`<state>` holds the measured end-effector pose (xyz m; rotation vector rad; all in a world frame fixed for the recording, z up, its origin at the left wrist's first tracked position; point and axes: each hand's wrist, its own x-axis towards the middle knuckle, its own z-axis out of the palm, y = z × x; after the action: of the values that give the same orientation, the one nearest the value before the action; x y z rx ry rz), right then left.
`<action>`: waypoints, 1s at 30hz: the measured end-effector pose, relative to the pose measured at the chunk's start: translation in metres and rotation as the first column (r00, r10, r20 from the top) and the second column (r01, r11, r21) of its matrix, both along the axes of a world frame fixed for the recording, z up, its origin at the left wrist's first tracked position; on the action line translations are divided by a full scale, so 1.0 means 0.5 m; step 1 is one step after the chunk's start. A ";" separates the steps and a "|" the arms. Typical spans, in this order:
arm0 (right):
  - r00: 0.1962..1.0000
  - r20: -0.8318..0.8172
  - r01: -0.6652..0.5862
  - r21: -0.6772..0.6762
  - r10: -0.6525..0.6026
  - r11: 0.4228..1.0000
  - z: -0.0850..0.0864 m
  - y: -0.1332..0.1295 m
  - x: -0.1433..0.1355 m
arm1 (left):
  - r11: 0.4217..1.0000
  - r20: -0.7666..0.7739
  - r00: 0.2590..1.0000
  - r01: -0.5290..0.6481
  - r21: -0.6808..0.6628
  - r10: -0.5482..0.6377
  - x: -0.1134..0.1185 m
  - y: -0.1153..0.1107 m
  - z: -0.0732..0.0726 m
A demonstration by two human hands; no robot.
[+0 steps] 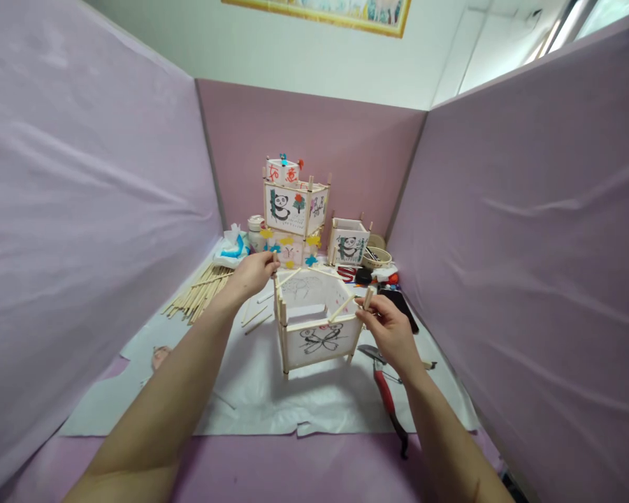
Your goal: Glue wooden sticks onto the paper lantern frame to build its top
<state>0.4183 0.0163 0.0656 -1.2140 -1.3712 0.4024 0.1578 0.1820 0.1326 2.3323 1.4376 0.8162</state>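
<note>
Frame of pale wooden sticks with white, drawn-on panels (307, 349) sits over the white sheet (256, 412) on the purple-covered table (251, 471); whether every leg touches cannot be told. The left hand (254, 274) pinches its far-left corner, the right hand (388, 325) its right-hand corner. For good control, keep both grips level, load sticks rather than panels, and avoid twisting.

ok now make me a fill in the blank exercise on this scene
1. Between the left hand and right hand, the stick-framed box has a ____ drawn in front.
2. The red-handled tool lies nearer the ____ hand.
3. The smaller box at back right shows a black-and-white ____.

Missing words: butterfly; right; panda
</note>
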 end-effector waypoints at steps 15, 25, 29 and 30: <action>0.903 -0.208 0.419 0.228 -0.376 0.879 -0.038 -0.100 -0.016 | 0.986 -0.140 0.985 -0.121 -0.116 0.105 -0.159 -0.062 -0.057; 0.973 -0.151 0.214 0.282 -0.177 0.935 -0.060 -0.167 -0.122 | 0.954 -0.327 0.936 -0.207 -0.215 0.129 -0.104 -0.071 -0.233; 0.995 -0.096 0.005 0.173 0.012 0.985 -0.092 -0.200 -0.149 | 0.946 -0.296 0.940 -0.238 -0.221 0.168 -0.110 -0.090 -0.232; 0.992 -0.103 -0.059 0.107 0.070 0.993 -0.100 -0.203 -0.158 | 0.946 -0.288 0.943 -0.234 -0.223 0.166 -0.121 -0.105 -0.225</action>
<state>0.3396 -0.0850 0.0158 -1.0508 -1.3254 0.4305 0.0972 0.1295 0.0202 2.1833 1.7980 0.3416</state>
